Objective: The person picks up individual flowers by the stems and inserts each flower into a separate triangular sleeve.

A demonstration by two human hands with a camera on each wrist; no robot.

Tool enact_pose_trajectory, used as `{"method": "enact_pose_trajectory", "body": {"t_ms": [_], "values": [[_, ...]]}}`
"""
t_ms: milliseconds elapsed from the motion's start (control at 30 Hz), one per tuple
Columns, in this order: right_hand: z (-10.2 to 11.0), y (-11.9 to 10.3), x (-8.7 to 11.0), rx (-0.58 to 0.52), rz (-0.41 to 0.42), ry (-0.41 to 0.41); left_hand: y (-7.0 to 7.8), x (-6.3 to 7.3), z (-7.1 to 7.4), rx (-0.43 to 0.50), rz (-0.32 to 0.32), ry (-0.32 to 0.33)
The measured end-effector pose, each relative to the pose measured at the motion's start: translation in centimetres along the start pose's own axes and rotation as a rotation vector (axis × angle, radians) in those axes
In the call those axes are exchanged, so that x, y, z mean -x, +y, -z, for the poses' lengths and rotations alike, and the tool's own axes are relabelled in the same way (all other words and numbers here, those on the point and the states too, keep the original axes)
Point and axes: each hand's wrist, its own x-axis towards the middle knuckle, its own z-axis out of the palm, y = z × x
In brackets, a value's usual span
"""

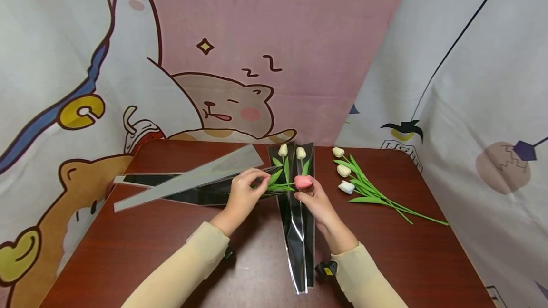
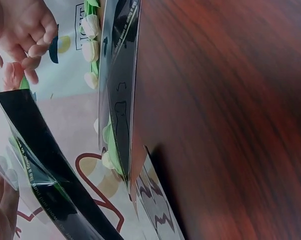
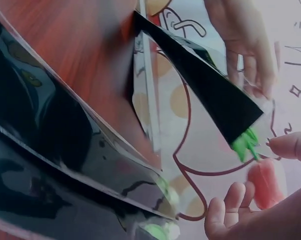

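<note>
My left hand (image 1: pixel 245 193) grips the edge of a black-and-clear flower sleeve (image 3: pixel 205 90), which lies slanted with its wide mouth toward my right hand. Out of that mouth come green leaves (image 3: pixel 245 145) and the bloom of a pink tulip (image 1: pixel 303 182); most of its stem is hidden inside. The fingers and thumb of my right hand (image 1: pixel 318 206) hold the pink bloom from the right. Beneath them, two white tulips, one on the left (image 1: pixel 283 150) and one on the right (image 1: pixel 301 153), lie in black sleeves (image 1: pixel 295 236) pointing toward me.
On the right of the brown table (image 1: pixel 385 260) lie loose white tulips (image 1: pixel 343 170) with long green stems. Flat empty sleeves (image 1: pixel 188 179), one greyish on top, are crossed at the left. A patterned cloth (image 1: pixel 299 51) hangs behind the table.
</note>
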Motion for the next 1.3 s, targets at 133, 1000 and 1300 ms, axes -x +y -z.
{"method": "enact_pose_trajectory", "body": {"t_ms": [133,1000,1300], "values": [[1.0,-0.4,0.5,0.002,0.011,-0.022,0.0,-0.1,0.1,0.008,-0.001,-0.001],[-1.2,-0.4,1.7,0.143,0.151,-0.076,0.4,-0.1,-0.1,-0.064,-0.055,-0.072],[-2.4,-0.2,1.6,0.334,0.216,-0.029,0.7,-0.2,-0.4,-0.049,-0.052,-0.103]]}}
